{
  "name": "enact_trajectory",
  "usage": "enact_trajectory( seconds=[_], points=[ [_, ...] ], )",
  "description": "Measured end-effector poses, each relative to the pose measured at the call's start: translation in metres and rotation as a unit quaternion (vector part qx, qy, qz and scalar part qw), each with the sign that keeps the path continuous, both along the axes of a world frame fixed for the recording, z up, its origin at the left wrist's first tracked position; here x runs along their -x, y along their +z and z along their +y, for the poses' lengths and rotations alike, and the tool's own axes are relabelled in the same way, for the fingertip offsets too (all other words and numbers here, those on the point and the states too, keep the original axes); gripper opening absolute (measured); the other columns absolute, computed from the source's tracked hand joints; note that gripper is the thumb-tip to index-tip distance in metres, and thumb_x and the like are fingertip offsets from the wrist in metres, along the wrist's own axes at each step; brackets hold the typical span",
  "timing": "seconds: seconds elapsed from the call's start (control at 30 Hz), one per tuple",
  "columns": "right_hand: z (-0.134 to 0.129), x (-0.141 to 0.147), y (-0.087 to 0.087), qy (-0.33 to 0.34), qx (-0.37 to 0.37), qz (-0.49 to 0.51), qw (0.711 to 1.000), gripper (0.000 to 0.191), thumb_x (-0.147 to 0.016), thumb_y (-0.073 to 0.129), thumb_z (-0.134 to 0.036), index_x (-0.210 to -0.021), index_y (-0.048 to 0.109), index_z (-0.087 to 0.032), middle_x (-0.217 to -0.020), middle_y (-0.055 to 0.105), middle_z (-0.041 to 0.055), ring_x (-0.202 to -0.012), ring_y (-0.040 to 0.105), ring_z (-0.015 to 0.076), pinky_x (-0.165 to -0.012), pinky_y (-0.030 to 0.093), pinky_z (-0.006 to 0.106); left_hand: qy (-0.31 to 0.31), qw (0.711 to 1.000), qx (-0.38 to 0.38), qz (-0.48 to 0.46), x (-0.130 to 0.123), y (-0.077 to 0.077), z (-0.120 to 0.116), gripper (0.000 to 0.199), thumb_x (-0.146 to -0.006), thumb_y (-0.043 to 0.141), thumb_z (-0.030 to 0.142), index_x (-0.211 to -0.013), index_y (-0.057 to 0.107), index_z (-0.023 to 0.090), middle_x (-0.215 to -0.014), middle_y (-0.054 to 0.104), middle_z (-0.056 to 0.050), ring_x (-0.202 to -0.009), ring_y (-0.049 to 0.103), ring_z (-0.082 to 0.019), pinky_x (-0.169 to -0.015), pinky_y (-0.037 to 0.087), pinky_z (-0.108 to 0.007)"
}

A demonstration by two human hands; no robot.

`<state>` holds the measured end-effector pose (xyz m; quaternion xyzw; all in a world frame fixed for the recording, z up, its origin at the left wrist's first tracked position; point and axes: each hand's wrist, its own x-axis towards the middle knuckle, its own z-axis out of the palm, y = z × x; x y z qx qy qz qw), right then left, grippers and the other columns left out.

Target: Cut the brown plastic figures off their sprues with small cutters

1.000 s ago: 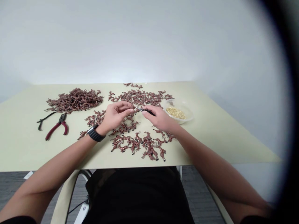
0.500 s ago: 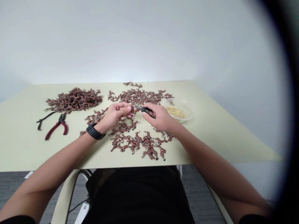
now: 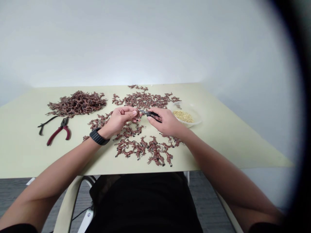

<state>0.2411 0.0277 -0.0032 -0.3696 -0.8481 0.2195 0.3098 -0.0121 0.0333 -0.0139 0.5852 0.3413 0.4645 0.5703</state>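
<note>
My left hand [image 3: 122, 119], with a black band on the wrist, pinches a small brown deer figurine [image 3: 138, 116] between thumb and fingers. Most of that figurine is hidden by the fingertips. Black-handled pliers [image 3: 153, 116] are gripped in my right hand [image 3: 166, 122], their narrow metal jaws pointing left and meeting the figurine's upper end. Whether the jaws clasp a tiny part there is too small to tell. Beneath and around both hands, many similar deer figurines [image 3: 155, 150] lie spread over the pale table [image 3: 223, 136].
A dense heap of brown figurines [image 3: 79, 103] sits at the back left. In front of it lie red-handled pliers [image 3: 59, 131] and a dark thin tool [image 3: 47, 124]. Just right of my right hand stands a translucent bowl [image 3: 198, 118] holding small gold-coloured pieces [image 3: 182, 116]. More figurines [image 3: 145, 99] lie behind my hands.
Almost nothing differs. Both hands keep their places, with the plier jaws still at the figurine.
</note>
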Motion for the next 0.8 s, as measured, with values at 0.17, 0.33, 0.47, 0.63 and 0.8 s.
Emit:
enact_trajectory(
  seconds=[0.17, 0.33, 0.47, 0.63, 0.8],
  points=[
    [0.001, 0.0, 0.0, 0.004, 0.047, 0.021, 0.999, 0.025, -0.103, 0.053, -0.044, -0.099, 0.062, -0.022, -0.078, 0.056, 0.0004, -0.069, 0.048, 0.0155, -0.065, 0.033, 0.032, 0.018, 0.999, -0.033, 0.019, 0.0, -0.001, -0.001, 0.031, -0.084, 0.087, 0.037, -0.106, 0.079, 0.017, -0.099, 0.08, -0.01, -0.075, 0.071, -0.016, -0.074, 0.059, -0.031],
    [0.001, 0.0, 0.003, 0.042, 0.166, 0.082, 0.982, 0.032, -0.105, 0.051, -0.049, -0.091, 0.06, -0.021, -0.077, 0.051, -0.0005, -0.063, 0.041, 0.0122, -0.057, 0.03, 0.029, 0.077, 0.989, -0.106, 0.07, -0.003, 0.0, -0.006, 0.036, -0.082, 0.088, 0.037, -0.11, 0.079, 0.016, -0.098, 0.081, -0.011, -0.081, 0.076, -0.02, -0.078, 0.063, -0.035],
    [0.001, -0.001, 0.004, 0.073, 0.3, 0.137, 0.941, 0.036, -0.105, 0.052, -0.054, -0.093, 0.06, -0.022, -0.072, 0.037, -0.0036, -0.056, 0.027, 0.0106, -0.048, 0.021, 0.027, 0.121, 0.974, -0.166, 0.094, -0.006, 0.0, -0.01, 0.036, -0.081, 0.089, 0.037, -0.109, 0.079, 0.017, -0.106, 0.081, -0.013, -0.094, 0.078, -0.024, -0.086, 0.064, -0.038],
    [0.004, -0.002, -0.001, 0.099, 0.376, 0.189, 0.902, 0.037, -0.103, 0.055, -0.056, -0.093, 0.06, -0.022, -0.072, 0.029, -0.0046, -0.058, 0.019, 0.0107, -0.047, 0.015, 0.027, 0.157, 0.945, -0.244, 0.148, -0.006, 0.0, -0.013, 0.033, -0.083, 0.088, 0.036, -0.109, 0.079, 0.017, -0.11, 0.08, -0.013, -0.1, 0.078, -0.024, -0.095, 0.064, -0.039],
    [0.006, -0.001, -0.002, 0.108, 0.39, 0.188, 0.895, 0.036, -0.103, 0.053, -0.056, -0.095, 0.061, -0.022, -0.074, 0.032, -0.0035, -0.058, 0.02, 0.0112, -0.047, 0.017, 0.028, 0.173, 0.929, -0.282, 0.167, -0.005, -0.003, -0.01, 0.034, -0.083, 0.087, 0.037, -0.109, 0.079, 0.017, -0.111, 0.08, -0.012, -0.1, 0.077, -0.024, -0.096, 0.064, -0.041]
  ],
)
